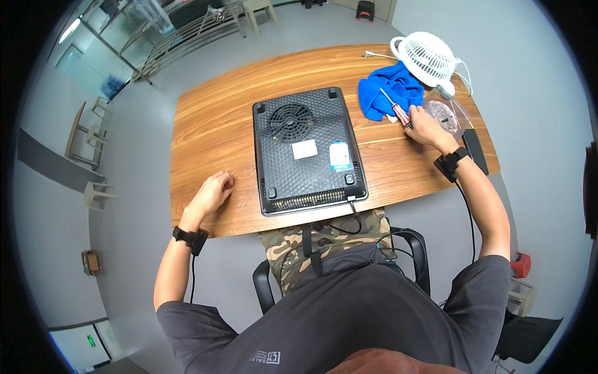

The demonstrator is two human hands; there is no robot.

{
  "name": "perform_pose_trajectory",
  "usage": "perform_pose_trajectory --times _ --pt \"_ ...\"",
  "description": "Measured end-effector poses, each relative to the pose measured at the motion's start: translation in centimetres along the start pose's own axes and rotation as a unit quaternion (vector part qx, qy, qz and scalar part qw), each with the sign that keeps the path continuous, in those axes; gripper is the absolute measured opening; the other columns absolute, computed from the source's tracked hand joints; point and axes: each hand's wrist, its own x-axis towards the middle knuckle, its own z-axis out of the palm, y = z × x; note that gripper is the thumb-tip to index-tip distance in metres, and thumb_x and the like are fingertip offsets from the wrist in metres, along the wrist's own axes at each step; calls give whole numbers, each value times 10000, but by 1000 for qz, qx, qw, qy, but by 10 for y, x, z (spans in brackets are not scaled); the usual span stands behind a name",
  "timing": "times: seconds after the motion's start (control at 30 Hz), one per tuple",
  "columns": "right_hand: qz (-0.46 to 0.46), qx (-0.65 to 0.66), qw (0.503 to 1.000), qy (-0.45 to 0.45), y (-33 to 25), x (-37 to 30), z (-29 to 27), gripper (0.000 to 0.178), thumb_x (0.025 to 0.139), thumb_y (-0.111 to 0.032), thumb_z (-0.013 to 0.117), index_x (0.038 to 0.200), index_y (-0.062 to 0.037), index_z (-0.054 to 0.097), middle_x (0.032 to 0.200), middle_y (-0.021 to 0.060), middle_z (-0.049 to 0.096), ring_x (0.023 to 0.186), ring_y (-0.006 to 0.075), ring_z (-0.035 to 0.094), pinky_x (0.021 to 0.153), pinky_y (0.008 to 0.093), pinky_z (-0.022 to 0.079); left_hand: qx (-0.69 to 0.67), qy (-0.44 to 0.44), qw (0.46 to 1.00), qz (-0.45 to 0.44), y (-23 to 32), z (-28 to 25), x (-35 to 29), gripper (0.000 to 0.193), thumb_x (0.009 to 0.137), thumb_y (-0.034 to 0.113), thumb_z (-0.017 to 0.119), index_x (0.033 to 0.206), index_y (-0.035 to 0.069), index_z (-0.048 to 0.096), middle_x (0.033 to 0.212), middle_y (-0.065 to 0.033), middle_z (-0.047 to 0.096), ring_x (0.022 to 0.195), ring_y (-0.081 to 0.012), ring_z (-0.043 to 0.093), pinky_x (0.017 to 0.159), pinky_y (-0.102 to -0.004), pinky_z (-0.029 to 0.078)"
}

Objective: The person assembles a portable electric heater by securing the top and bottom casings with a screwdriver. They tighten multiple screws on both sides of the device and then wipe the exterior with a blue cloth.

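Note:
A black induction cooker (302, 162) lies upside down on the wooden table, its round fan grille and small feet facing up. To its right, my right hand (425, 126) grips a screwdriver (401, 115) by its red-and-white handle, the shaft pointing away over a blue cloth (391, 87). My left hand (215, 190) rests on the table left of the cooker, fingers curled together. A tiny pale bit shows by its fingertips; what they hold, if anything, is too small to make out. Several tiny screw-like pieces (242, 205) lie beside that hand.
A white plastic basket-like thing (427, 58) stands at the far right corner, with a white cable and plug around it. Near my right wrist are a clear plastic bag (441, 115) and a dark flat slab (475, 151). A cable (355, 213) hangs from the cooker's near edge.

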Motion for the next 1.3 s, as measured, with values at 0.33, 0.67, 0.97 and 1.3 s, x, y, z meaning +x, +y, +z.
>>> perform_pose_trajectory --times 0.33,0.67,0.97,1.3 --pt "19 -37 997 68 5 -3 20 485 844 -169 738 1199 1 455 1125 257 556 1060 457 614 908 513 527 35 23 999 -20 8 -3 2 128 861 -6 636 973 -36 689 930 -229 684 888 -389 672 839 -430 553" --pt "-22 45 995 90 -12 6 -20 383 955 -282 628 1127 41 514 1003 307 652 932 475 656 827 537 520 -85 63 993 -57 42 -24 50 180 982 109 638 974 -50 721 746 -159 697 674 -248 689 661 -370 545" --pt "-133 182 973 57 -135 5 -83 354 965 -280 633 1108 44 616 912 269 700 865 419 700 760 449 533 -241 51 965 -86 93 -22 100 176 1026 120 624 1022 -41 695 832 -57 710 703 -102 658 683 -279 571" --pt "-292 183 938 40 -197 25 -83 399 954 -371 668 1121 -10 646 922 228 708 859 403 691 766 465 540 -482 99 866 -88 61 -12 124 131 998 51 662 1092 -39 647 990 -115 729 893 -169 738 795 -266 621"
